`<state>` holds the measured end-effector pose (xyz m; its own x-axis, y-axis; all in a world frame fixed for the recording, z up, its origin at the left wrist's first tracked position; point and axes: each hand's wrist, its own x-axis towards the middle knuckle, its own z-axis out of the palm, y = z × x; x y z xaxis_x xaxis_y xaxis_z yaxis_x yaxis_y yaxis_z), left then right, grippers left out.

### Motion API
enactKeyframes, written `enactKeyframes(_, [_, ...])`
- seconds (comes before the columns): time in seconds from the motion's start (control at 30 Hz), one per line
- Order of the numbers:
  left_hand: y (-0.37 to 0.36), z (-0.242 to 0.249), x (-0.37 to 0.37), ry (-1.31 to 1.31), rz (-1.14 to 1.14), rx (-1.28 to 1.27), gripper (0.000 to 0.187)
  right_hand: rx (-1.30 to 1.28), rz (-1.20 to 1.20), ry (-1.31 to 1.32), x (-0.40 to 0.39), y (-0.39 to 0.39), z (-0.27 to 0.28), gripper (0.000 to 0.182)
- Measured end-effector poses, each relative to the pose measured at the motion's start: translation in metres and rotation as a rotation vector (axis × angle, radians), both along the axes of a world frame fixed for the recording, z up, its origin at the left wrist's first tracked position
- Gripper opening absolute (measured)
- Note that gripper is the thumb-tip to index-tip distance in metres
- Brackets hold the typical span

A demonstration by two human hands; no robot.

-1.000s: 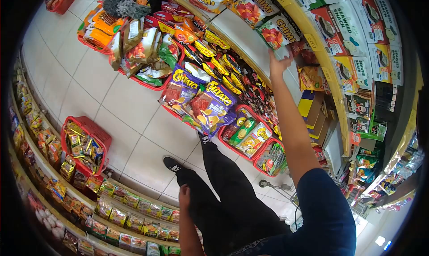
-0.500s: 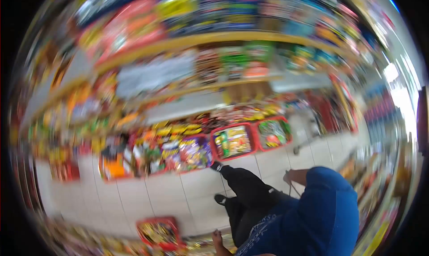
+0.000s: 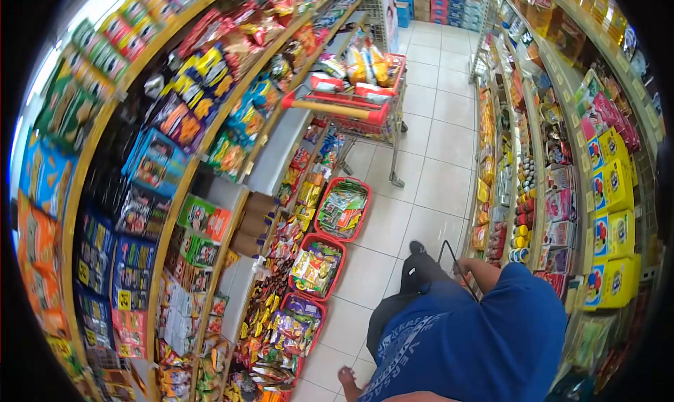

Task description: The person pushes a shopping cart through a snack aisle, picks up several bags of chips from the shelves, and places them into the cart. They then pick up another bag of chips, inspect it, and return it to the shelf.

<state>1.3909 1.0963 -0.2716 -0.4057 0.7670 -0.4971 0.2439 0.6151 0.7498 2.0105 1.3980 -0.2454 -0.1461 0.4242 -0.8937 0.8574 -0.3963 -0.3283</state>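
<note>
My right hand (image 3: 461, 267) is closed around a thin black wire handle (image 3: 445, 253) beside my hip. Whatever hangs below that handle is hidden by my body. At the bottom of the view my left hand (image 3: 347, 378) hangs low over the tiled floor, fingers loosely apart, with nothing visible in it. Closest to it is a red basket of purple snack packs (image 3: 322, 330) at the foot of the left shelves. Two more red baskets, one with mixed packets (image 3: 339, 281) and one with green packets (image 3: 364, 220), stand in line ahead.
A shopping cart (image 3: 382, 114) with a red and orange handle, loaded with snack bags, stands ahead on the left. Snack shelves (image 3: 184, 184) line the left side. On the right, shelves carry jars and yellow boxes (image 3: 613, 226). The tiled aisle (image 3: 413, 165) runs between them.
My view has swung from facing the snack shelves to looking along the aisle. The shelves now stand on my left, and the cart and right-hand shelves show clearly. My right hand keeps the handle.
</note>
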Motion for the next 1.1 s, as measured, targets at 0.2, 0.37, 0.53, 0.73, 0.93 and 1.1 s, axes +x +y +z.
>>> enactKeyframes(0.2, [0.252,0.059,0.087,0.006,-0.072,-0.143,0.034,0.197,-0.372,0.18,0.115,0.058,0.003,0.035])
enactKeyframes(0.37, [0.365,0.099,0.196,-0.093,-0.13,-0.109,0.037,0.335,-0.787,0.32,0.18,0.17,0.09,0.038])
enactKeyframes(0.53, [0.393,0.108,0.22,-0.149,-0.2,-0.312,0.032,0.516,-0.749,0.427,0.196,0.27,0.14,0.034])
enactKeyframes(0.73, [0.551,0.155,0.227,0.451,0.119,0.285,0.029,0.572,-0.481,0.445,0.205,0.31,0.1,0.027])
enactKeyframes(0.93, [0.807,0.32,0.323,0.567,-0.172,0.967,0.014,0.552,-0.158,-0.008,0.271,0.245,-0.014,0.032])
enactKeyframes(1.1, [0.96,0.382,0.389,0.572,-0.236,0.776,0.028,0.272,0.287,0.061,0.296,0.222,-0.063,0.037])
